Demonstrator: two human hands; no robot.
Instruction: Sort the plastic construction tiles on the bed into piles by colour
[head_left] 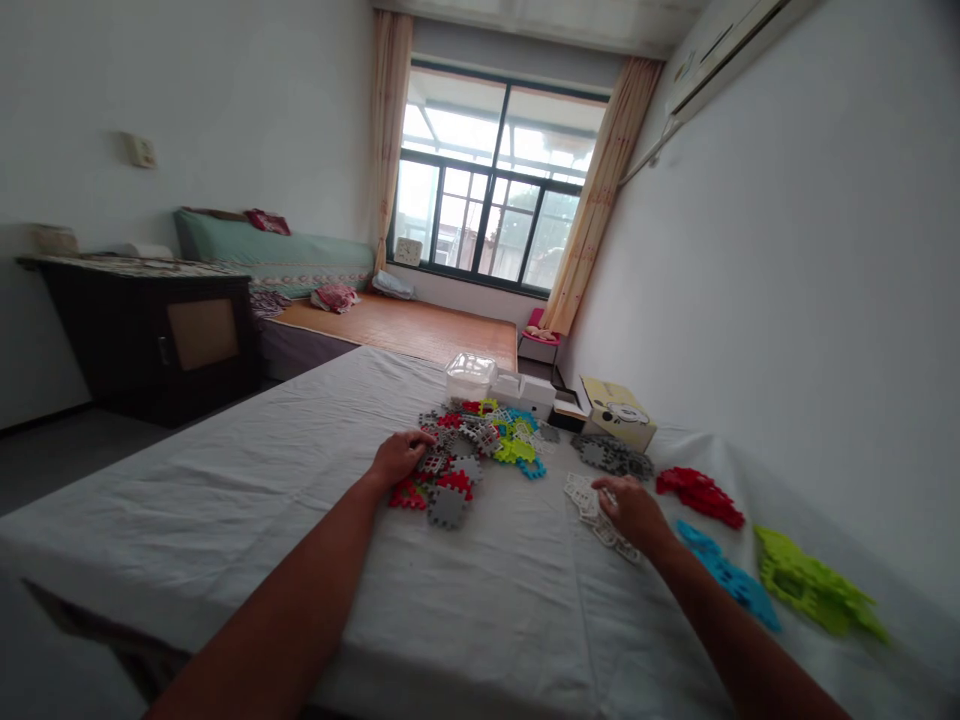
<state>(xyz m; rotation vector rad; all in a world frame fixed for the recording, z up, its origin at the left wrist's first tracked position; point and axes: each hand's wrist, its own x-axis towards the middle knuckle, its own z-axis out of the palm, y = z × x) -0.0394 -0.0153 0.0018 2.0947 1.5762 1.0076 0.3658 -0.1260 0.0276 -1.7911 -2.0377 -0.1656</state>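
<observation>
A mixed pile of interlocking plastic pieces (480, 445) in red, grey, white, green and blue lies on a white-covered table (247, 520). My left hand (400, 456) rests at the pile's left edge, fingers curled down on a grey-white piece. My right hand (632, 510) lies on a row of white pieces (592, 505), fingers bent over them. Sorted groups lie to the right: grey pieces (611, 455), red pieces (701, 495), blue pieces (727, 575) and green pieces (814, 585).
A clear plastic box (470, 375), white boxes (525, 392) and a yellow carton (619, 410) stand at the table's far edge. A dark cabinet (157, 335) and a low bed platform (390, 325) are behind, left. A wall runs close along the right.
</observation>
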